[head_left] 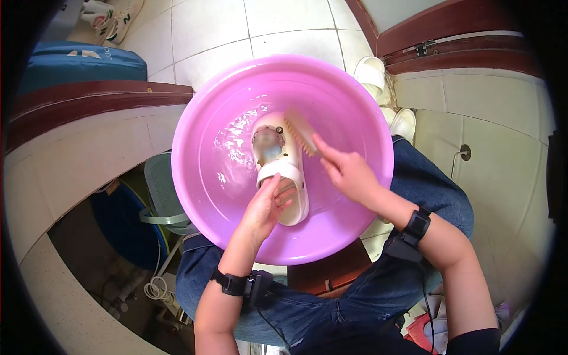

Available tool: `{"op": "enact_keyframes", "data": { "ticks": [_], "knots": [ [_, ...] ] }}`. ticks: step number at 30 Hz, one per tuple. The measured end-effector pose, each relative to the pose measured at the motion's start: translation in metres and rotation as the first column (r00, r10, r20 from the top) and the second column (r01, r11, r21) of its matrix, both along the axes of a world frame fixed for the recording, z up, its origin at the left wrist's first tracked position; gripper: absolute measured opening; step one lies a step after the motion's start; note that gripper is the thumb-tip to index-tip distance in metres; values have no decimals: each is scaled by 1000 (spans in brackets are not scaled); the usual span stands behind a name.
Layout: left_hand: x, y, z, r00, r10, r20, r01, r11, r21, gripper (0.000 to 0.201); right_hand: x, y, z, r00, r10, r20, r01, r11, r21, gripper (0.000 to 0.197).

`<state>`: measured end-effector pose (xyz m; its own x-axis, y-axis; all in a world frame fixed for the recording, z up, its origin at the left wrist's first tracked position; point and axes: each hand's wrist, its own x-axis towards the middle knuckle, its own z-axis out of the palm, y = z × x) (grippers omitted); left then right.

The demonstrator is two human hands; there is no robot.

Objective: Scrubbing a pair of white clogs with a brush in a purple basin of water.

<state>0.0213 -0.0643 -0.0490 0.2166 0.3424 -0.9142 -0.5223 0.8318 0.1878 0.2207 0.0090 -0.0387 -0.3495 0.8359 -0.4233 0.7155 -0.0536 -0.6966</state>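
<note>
Left hand (264, 207) grips white clog (293, 142) by strap (270, 171), heel toward near rim of pink basin (371, 112); right hand (356, 177) grasps brush (304, 131) alongside. Apparently scrubbing; next stroke needs clog steady.

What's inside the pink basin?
Water and a white clog held by the left hand; the right hand holds a brush beside it. The patch of basin beneath the clog is covered.

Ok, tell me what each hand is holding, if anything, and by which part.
Left hand: the white clog, by the band at its foot opening. Right hand: the brush, by its near end.
</note>
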Motion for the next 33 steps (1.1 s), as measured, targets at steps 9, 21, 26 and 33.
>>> {"op": "enact_keyframes", "data": {
  "ticks": [9,21,26,33],
  "knots": [
    [5,-2,4,944,330,12,-327,940,-96,45,-7,-14,15,953,303,5,-303,953,-5,56],
    [15,0,29,971,180,-157,-183,983,-7,32,-3,0,0,973,222,62,-228,969,94,60],
    [16,-7,26,980,132,-149,-140,989,-44,28,-6,-5,6,952,298,-64,-293,954,68,54],
    [17,-6,30,976,122,-181,-124,992,0,26,-9,-11,4,970,142,-196,-140,990,24,50]
  ]
}}
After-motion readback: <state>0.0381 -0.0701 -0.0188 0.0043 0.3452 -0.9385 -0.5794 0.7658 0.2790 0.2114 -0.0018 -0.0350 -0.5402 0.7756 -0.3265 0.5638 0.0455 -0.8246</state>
